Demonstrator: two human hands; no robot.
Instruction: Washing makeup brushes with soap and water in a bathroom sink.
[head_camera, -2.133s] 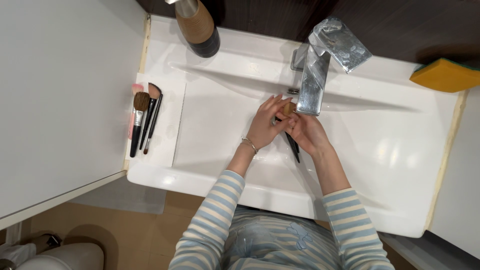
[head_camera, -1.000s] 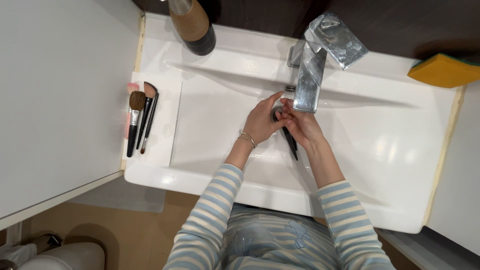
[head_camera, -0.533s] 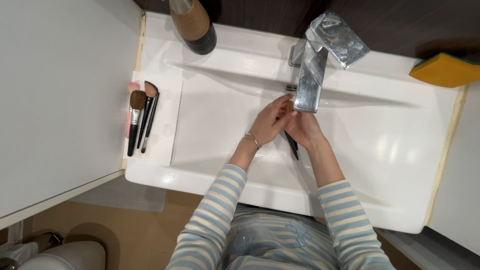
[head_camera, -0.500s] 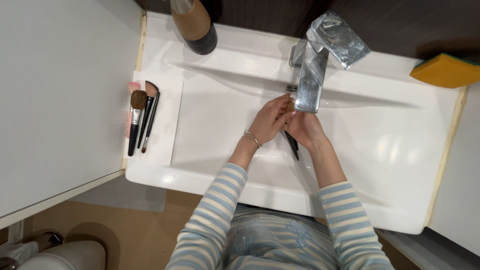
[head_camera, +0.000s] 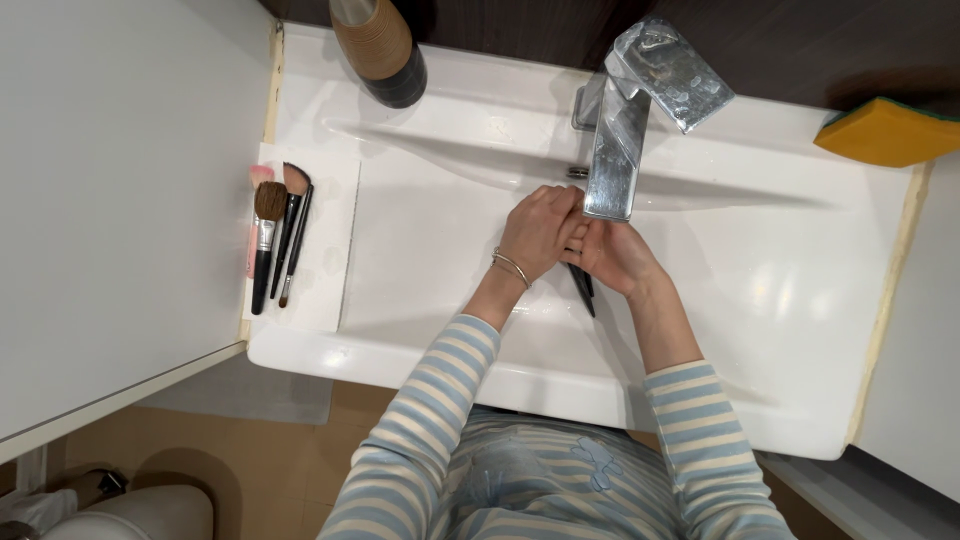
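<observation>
Rinsing step: under the chrome tap (head_camera: 612, 160), the left hand (head_camera: 538, 230) cups closed over the bristles of a black-handled makeup brush (head_camera: 583, 288) gripped by the right hand (head_camera: 612, 256); the next move likely needs continued gentle squeezing.

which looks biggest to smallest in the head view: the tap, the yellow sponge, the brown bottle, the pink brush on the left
1. tap, though it rises toward the camera, which may inflate it
2. yellow sponge and brown bottle: both cut by the frame edge, too close to rank
3. pink brush, mostly hidden by its neighbours
</observation>
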